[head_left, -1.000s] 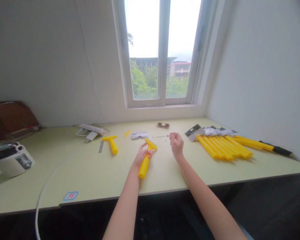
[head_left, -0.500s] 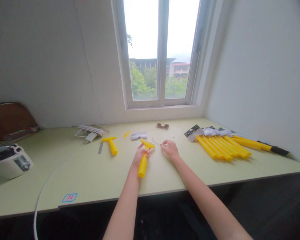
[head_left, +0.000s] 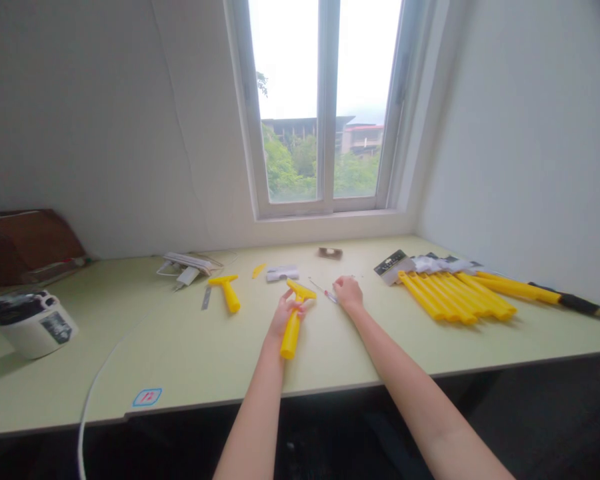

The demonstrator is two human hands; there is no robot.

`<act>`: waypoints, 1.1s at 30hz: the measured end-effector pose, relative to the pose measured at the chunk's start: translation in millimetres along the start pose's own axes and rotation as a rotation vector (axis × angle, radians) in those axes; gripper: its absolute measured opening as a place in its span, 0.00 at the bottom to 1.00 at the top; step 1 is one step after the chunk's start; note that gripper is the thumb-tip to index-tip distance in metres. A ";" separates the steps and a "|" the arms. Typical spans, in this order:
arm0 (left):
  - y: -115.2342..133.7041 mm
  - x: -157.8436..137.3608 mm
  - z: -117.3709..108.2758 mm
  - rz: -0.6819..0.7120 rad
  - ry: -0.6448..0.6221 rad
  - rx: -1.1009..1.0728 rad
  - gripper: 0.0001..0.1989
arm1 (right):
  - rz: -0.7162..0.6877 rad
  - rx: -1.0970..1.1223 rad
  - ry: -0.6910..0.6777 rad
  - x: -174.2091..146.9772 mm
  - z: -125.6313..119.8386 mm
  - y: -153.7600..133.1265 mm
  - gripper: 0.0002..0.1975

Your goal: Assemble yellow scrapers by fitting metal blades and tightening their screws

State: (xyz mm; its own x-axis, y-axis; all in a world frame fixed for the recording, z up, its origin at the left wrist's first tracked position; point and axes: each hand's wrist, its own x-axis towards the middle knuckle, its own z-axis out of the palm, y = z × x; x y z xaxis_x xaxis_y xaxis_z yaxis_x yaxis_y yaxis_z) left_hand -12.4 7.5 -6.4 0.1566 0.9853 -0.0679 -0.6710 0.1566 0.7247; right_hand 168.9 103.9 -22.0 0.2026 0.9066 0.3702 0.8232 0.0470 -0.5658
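Observation:
My left hand (head_left: 285,317) is wrapped around a yellow scraper (head_left: 291,333), its T-shaped head pointing away from me and its hollow handle end towards me. Beside it, a small screwdriver (head_left: 325,291) with a red and clear handle lies on the table. My right hand (head_left: 349,293) is closed just right of that handle, fingers curled down at the tabletop; whatever its fingertips hold is hidden. Further left rests a second yellow scraper (head_left: 227,293) next to a flat metal blade (head_left: 207,298). Behind my left hand are a small yellow piece (head_left: 258,270) and a whitish packet (head_left: 282,274).
Several yellow scrapers (head_left: 450,300) with card tags lie in a row at the right, near a black-tipped yellow tool (head_left: 545,295). A brown piece (head_left: 329,253) sits by the window. Left are a power strip (head_left: 190,261), a cable (head_left: 93,387) and a white mug-like container (head_left: 33,327).
My right hand has let go of the screwdriver, which now lies on the table, and has shifted slightly right. My left hand still holds the scraper. The view has moved slightly.

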 end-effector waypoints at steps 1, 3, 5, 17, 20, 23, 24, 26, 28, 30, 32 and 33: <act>0.0 -0.1 0.1 0.002 -0.001 0.002 0.35 | -0.016 0.036 0.012 -1.1 -2.0 -1.2 0.08; 0.5 -0.8 1.0 0.003 -0.003 0.013 0.35 | -0.085 0.157 0.026 -4.4 -7.2 -4.5 0.08; 1.4 -2.5 3.2 -0.001 0.003 0.026 0.34 | -0.212 0.314 -0.001 -9.8 -12.5 -9.6 0.08; 3.4 -9.2 9.8 -0.027 -0.045 0.017 0.36 | -0.564 0.481 -0.103 -34.1 -16.7 -31.1 0.05; 2.3 -8.2 7.4 -0.023 -0.078 0.010 0.37 | -0.586 0.492 -0.094 -34.7 -19.5 -30.6 0.05; 1.7 -7.4 5.0 -0.025 -0.108 0.009 0.36 | -0.596 0.516 -0.095 -36.1 -20.3 -31.5 0.05; 1.8 -7.2 4.5 -0.026 -0.117 0.002 0.36 | -0.588 0.526 -0.096 -36.5 -20.0 -32.0 0.05; 2.5 -7.4 4.4 -0.033 -0.128 -0.024 0.37 | -0.551 0.558 -0.099 -37.2 -18.3 -32.9 0.05; 3.6 -8.2 5.4 -0.043 -0.134 -0.060 0.37 | -0.499 0.610 -0.103 -37.5 -15.9 -33.4 0.05; 4.8 -9.6 7.2 -0.052 -0.138 -0.088 0.37 | -0.447 0.663 -0.109 -37.4 -13.3 -33.6 0.05; 5.7 -11.3 9.2 -0.056 -0.135 -0.098 0.38 | -0.411 0.687 -0.107 -37.3 -11.5 -33.9 0.05; 6.0 -12.1 10.0 -0.056 -0.132 -0.099 0.38 | -0.401 0.687 -0.099 -37.3 -11.0 -34.1 0.06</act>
State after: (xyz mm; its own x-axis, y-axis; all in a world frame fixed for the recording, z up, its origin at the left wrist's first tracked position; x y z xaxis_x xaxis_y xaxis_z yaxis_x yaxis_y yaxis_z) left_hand -11.1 -4.1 5.7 0.2849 0.9585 -0.0106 -0.7258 0.2229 0.6508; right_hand 139.2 63.8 -8.4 -0.1142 0.7975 0.5924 0.3056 0.5956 -0.7429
